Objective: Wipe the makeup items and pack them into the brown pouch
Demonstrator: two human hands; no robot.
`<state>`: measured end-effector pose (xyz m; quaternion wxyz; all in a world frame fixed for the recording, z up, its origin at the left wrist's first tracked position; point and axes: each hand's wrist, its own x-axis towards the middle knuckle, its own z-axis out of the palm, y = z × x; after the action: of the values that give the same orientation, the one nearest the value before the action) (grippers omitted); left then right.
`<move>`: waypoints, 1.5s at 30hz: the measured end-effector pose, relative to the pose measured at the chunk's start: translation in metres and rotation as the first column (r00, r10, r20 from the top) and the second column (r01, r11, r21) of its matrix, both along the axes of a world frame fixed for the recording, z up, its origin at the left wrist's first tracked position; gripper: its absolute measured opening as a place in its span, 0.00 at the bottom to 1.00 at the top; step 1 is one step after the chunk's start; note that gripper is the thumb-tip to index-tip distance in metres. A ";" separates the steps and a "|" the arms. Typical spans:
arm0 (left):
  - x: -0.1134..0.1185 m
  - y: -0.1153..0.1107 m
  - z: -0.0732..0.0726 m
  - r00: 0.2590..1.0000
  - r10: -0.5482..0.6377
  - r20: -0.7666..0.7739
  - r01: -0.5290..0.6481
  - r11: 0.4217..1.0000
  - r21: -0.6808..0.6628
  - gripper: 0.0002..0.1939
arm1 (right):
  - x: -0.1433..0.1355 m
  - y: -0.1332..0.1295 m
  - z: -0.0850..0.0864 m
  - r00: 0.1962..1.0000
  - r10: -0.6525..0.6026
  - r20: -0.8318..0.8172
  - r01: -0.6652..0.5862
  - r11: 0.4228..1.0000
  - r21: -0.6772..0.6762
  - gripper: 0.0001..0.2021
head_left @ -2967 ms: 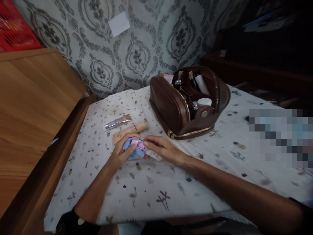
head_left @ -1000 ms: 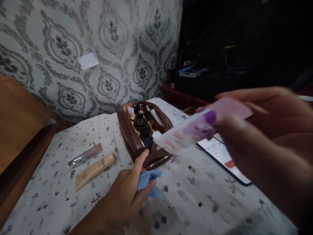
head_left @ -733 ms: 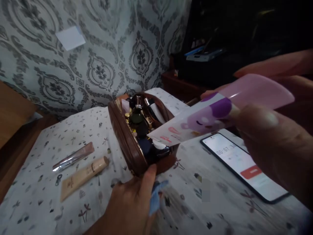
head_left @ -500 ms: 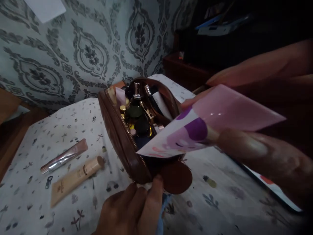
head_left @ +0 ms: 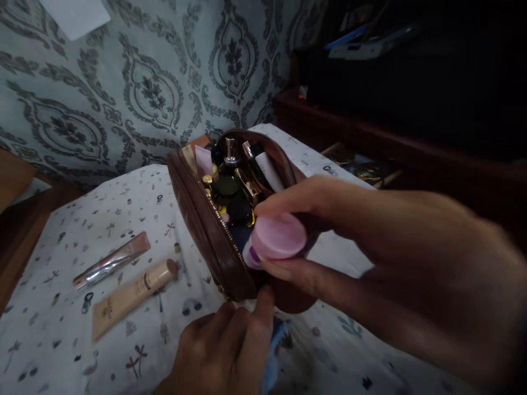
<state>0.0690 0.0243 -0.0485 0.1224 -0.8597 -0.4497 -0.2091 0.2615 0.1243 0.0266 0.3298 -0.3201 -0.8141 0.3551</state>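
Observation:
A brown zip-up cosmetic bag (head_left: 197, 219) lies open on the patterned cloth, with several bottles, jars and tubes inside. My right hand (head_left: 382, 258) pinches a small pink-and-purple tube (head_left: 280, 236) between thumb and fingers. Its rounded pink end faces me, and its other end dips over the bag's near opening. At the bag's near edge, my left hand (head_left: 226, 345) is curled with its fingertips gripping the rim. Some light blue fabric (head_left: 276, 356) shows beside that hand. In the bag stand a white-and-black tube (head_left: 267, 170) and a dark round-lidded jar (head_left: 239, 211).
Left of the bag lie a shiny pink tube (head_left: 113, 260) and a beige tube (head_left: 132, 299) on the white printed tablecloth (head_left: 111, 208). Patterned wallpaper (head_left: 152, 93) rises behind. Dark wooden furniture (head_left: 370, 137) with an open drawer (head_left: 362, 167) stands at the right.
My right hand has brought the pink-and-purple tube down and left, from close to the camera to the bag's opening. The left hand stays at the bag's edge.

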 end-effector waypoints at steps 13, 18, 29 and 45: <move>0.001 -0.004 0.002 1.000 0.004 0.029 -0.004 1.000 -0.029 0.19 | -0.019 -0.002 -0.001 0.974 0.073 0.213 -0.106 0.983 0.149 0.04; 0.001 -0.006 -0.001 0.999 0.029 0.030 -0.027 0.998 -0.064 0.21 | -0.020 -0.002 -0.005 0.951 0.042 0.307 -0.165 0.908 0.386 0.09; -0.002 -0.008 0.003 1.000 0.026 -0.012 -0.028 0.987 -0.161 0.29 | -0.024 0.004 -0.009 0.954 0.012 0.298 -0.170 0.844 0.509 0.04; -0.001 -0.014 0.000 0.996 0.069 -0.063 -0.085 0.949 -0.304 0.30 | -0.040 0.004 -0.006 0.884 -0.032 0.467 -0.147 0.928 0.342 0.04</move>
<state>0.0676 0.0100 -0.0484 0.0070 -0.8552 -0.5065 -0.1094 0.2216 0.1284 0.0208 0.1686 -0.3036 -0.9302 0.1191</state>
